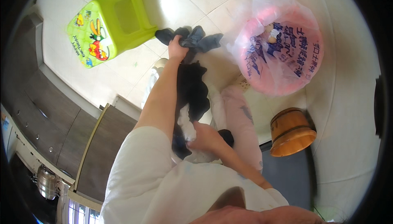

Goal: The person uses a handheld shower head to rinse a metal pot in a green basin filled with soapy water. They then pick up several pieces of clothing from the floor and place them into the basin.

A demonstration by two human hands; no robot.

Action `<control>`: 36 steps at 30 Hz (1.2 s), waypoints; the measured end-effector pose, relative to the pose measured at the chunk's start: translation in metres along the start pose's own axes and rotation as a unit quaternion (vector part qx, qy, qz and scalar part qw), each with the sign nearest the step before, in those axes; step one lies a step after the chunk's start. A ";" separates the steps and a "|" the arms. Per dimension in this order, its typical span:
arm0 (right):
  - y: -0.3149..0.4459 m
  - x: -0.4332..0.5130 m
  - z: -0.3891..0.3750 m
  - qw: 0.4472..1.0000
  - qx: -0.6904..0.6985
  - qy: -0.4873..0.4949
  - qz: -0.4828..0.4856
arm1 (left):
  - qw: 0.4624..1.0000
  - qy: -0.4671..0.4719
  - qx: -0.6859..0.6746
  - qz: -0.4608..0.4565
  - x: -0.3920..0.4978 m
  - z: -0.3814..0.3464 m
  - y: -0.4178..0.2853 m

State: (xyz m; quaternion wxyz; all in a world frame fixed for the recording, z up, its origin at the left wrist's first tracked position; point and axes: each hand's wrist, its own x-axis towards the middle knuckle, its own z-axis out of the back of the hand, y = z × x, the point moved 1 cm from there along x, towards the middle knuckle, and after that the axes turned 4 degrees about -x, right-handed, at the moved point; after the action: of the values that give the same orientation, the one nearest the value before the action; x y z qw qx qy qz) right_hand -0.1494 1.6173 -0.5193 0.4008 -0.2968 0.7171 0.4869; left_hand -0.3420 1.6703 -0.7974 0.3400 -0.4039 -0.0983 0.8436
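My left hand (pixel 178 48) reaches out in front of me, its fingers closed on a bunch of dark grey cloth pieces (pixel 196 36) that look like socks. They are just right of the green stool, over the tiled floor. Across my lap lies black cloth (pixel 192 83), whose kind I cannot make out. Close to my body, my right hand (pixel 205 135) grips a crumpled white cloth (pixel 186 125), perhaps a sock. A small dark piece of cloth (pixel 226 137) shows beyond my right wrist. My fingertips are partly hidden in the cloth at both hands.
A lime-green plastic stool (pixel 132 18) with cartoon birds is at upper left. To the right stands a pink bin (pixel 317 55) lined with a printed plastic bag. A wooden bucket (pixel 290 129) is beside a dark grey panel (pixel 284 175). Brown cabinets (pixel 55 107) line the left.
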 end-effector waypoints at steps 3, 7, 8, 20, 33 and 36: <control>0.006 0.002 -0.004 1.000 0.001 -0.011 0.017 | 0.985 0.022 -0.159 0.058 -0.027 0.035 0.002; 0.012 0.010 -0.005 0.998 0.004 -0.025 0.058 | 0.904 0.050 -0.407 0.121 -0.071 0.095 -0.011; 0.012 0.012 -0.004 0.996 0.009 -0.027 0.080 | 0.876 0.055 -0.458 0.140 -0.088 0.119 -0.027; -0.015 -0.068 -0.049 0.953 0.280 0.033 0.113 | 0.875 -0.086 -0.447 0.166 -0.281 0.366 0.012; -0.028 -0.271 -0.072 0.870 0.475 -0.060 0.116 | 0.882 -0.100 -0.423 0.180 -0.398 0.423 0.025; -0.069 -0.298 -0.094 0.860 0.487 -0.146 0.040 | 0.902 -0.040 -0.415 0.116 -0.382 0.437 0.005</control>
State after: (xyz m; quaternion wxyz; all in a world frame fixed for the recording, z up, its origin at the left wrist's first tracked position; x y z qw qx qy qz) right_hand 0.0300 1.5152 -0.2747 0.5742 0.0393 0.8075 0.1294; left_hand -0.5029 1.4645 -0.2788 0.0375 -0.4824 -0.4056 0.7754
